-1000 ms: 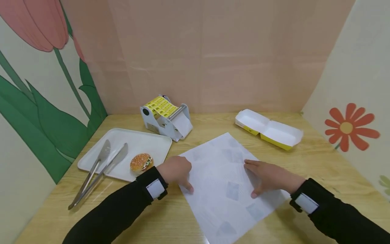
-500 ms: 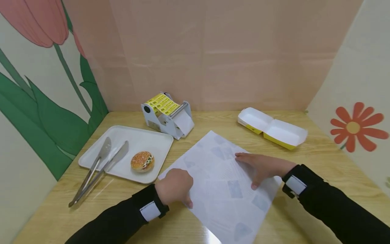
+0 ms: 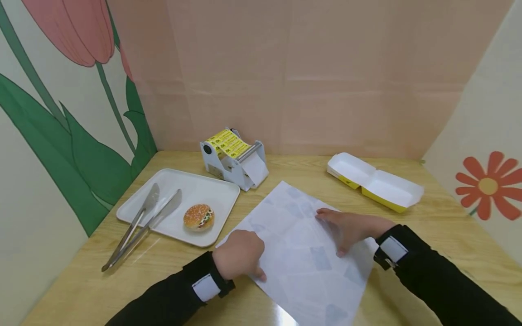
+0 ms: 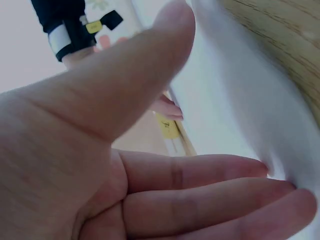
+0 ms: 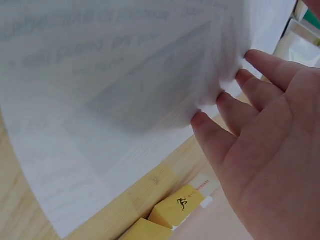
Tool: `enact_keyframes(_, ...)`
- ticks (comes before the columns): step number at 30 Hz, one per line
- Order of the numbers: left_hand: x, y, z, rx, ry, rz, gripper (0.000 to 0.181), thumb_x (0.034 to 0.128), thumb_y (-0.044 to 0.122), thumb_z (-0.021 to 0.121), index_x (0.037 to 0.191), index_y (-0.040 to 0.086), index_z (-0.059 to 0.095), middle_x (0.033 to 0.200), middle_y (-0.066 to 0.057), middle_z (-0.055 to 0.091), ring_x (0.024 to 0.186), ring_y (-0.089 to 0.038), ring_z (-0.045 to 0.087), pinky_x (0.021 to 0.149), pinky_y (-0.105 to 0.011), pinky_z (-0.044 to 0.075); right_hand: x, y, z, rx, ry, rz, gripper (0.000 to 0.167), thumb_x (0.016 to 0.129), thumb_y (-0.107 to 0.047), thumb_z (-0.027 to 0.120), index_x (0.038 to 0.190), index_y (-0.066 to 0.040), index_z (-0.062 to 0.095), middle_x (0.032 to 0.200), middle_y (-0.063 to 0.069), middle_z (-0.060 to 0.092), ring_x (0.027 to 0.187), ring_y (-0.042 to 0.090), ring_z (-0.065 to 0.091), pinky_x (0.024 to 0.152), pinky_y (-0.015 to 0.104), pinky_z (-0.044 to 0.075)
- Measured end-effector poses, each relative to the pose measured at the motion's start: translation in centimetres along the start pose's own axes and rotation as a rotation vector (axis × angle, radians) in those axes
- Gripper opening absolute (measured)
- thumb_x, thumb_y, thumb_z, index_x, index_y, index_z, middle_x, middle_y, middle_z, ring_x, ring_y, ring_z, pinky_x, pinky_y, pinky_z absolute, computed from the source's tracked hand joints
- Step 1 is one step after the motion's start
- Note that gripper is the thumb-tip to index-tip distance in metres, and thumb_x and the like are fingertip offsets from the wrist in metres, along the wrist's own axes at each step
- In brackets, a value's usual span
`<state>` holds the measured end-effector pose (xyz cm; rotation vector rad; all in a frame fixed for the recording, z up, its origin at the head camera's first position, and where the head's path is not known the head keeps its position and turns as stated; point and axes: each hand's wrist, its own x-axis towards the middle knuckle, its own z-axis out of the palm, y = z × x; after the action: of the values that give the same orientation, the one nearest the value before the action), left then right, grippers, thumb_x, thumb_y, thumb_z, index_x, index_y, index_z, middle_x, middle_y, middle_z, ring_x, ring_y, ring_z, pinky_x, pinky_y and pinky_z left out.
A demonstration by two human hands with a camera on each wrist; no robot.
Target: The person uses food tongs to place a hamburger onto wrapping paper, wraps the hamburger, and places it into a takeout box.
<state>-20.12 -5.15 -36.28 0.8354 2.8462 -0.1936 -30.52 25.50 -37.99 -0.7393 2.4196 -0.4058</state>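
Note:
A white paper sheet (image 3: 293,244) with faint bluish patches lies at an angle on the table. The left hand (image 3: 239,254) rests at its left edge; in the left wrist view the fingertips (image 4: 295,192) touch the paper, thumb apart from them. On the right part of the sheet is the right hand (image 3: 354,230), thumb and fingers spread. Its fingertips (image 5: 220,97) press the paper in the right wrist view, nothing gripped. Left of the sheet, a sesame-bun burger (image 3: 199,218) sits on a white tray (image 3: 191,183).
Metal tongs (image 3: 132,235) lie across the tray's left side and over its front edge. Behind the sheet stands a label dispenser (image 3: 234,158) with a yellow label roll. An unfolded white and yellow box (image 3: 375,181) lies at the back right, before the pink backdrop (image 3: 326,81).
The sheet has turned, its left corner coming nearer the tray, and the left hand has moved toward the person with it. The view has also shifted slightly.

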Motion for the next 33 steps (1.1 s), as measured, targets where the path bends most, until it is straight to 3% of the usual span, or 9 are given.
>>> enact_keyframes(7,0.3,0.0,0.2,0.083,0.030,-0.042,0.044,0.0713,0.056,0.079,0.063,0.017,0.062,0.057,0.007,0.050,0.053,-0.008,0.047,0.050,-0.027,0.043,0.6,0.2,0.0,0.036,0.053,0.004,0.097,0.074,-0.040,0.083,0.150,-0.008,0.033,0.158,0.016,0.022,0.143,0.040,0.019,0.111,0.061,0.015)
enact_keyframes(9,0.3,-0.3,0.1,0.085,0.066,-0.031,0.044,0.0728,0.057,0.078,0.066,0.017,0.063,0.057,0.007,0.050,0.052,-0.008,0.047,0.050,-0.028,0.043,0.6,0.4,0.0,0.064,0.090,0.006,0.093,0.078,-0.045,0.078,0.150,-0.008,0.033,0.157,0.017,0.024,0.143,0.042,0.020,0.110,0.063,0.017)
enact_keyframes(12,-0.2,-1.7,-0.6,0.012,0.142,-0.025,0.043,0.0761,0.057,0.075,0.072,0.015,0.065,0.058,0.006,0.052,0.053,-0.009,0.049,0.048,-0.028,0.042,-0.2,1.0,-0.1,0.117,0.181,-0.027,0.084,0.085,-0.047,0.070,0.150,-0.007,0.033,0.154,0.022,0.028,0.140,0.045,0.023,0.107,0.066,0.021)
enact_keyframes(14,-0.9,-3.4,-1.2,-0.094,0.197,-0.056,0.042,0.0799,0.055,0.073,0.085,0.013,0.069,0.068,0.004,0.061,0.061,-0.012,0.057,0.054,-0.029,0.045,-1.0,1.4,-0.1,0.159,0.255,-0.071,0.077,0.089,-0.043,0.067,0.149,-0.005,0.034,0.152,0.024,0.031,0.137,0.048,0.027,0.104,0.066,0.027)
enact_keyframes(19,-4.4,-9.1,-1.7,-0.337,0.341,-0.286,0.046,0.0891,0.043,0.068,0.116,0.006,0.068,0.104,-0.010,0.070,0.098,-0.027,0.065,0.081,-0.040,0.051,-3.0,2.1,0.7,0.218,0.333,-0.176,0.065,0.095,-0.030,0.064,0.147,-0.003,0.036,0.149,0.025,0.035,0.130,0.050,0.038,0.097,0.061,0.040)
enact_keyframes(22,-7.0,-12.7,-0.7,-0.381,0.384,-0.431,0.050,0.0903,0.037,0.068,0.122,-0.001,0.063,0.118,-0.022,0.064,0.111,-0.040,0.058,0.090,-0.051,0.047,-4.3,2.1,1.2,0.209,0.347,-0.210,0.063,0.096,-0.026,0.063,0.147,-0.002,0.036,0.148,0.026,0.036,0.127,0.050,0.042,0.093,0.059,0.043)
enact_keyframes(26,-9.2,-16.3,1.0,-0.398,0.368,-0.590,0.068,0.0878,0.040,0.070,0.129,-0.012,0.051,0.121,-0.035,0.054,0.107,-0.049,0.054,0.084,-0.057,0.046,-5.6,1.6,0.9,0.173,0.406,-0.221,0.061,0.095,-0.023,0.063,0.147,-0.004,0.036,0.147,0.022,0.039,0.124,0.046,0.048,0.092,0.052,0.047)
enact_keyframes(29,-9.7,-17.9,2.1,-0.428,0.337,-0.671,0.087,0.0850,0.046,0.071,0.133,-0.019,0.038,0.118,-0.043,0.047,0.104,-0.054,0.051,0.082,-0.061,0.045,-6.1,1.2,0.5,0.153,0.440,-0.210,0.060,0.096,-0.023,0.063,0.147,-0.007,0.036,0.146,0.018,0.042,0.122,0.041,0.051,0.090,0.043,0.050)
enact_keyframes(33,-9.8,-19.1,3.2,-0.506,0.250,-0.766,0.113,0.0831,0.055,0.068,0.141,-0.023,0.011,0.128,-0.053,0.026,0.117,-0.068,0.031,0.093,-0.069,0.035,-6.2,0.7,0.3,0.132,0.462,-0.258,0.058,0.095,-0.021,0.064,0.146,-0.007,0.039,0.144,0.018,0.045,0.119,0.032,0.056,0.089,0.036,0.051)
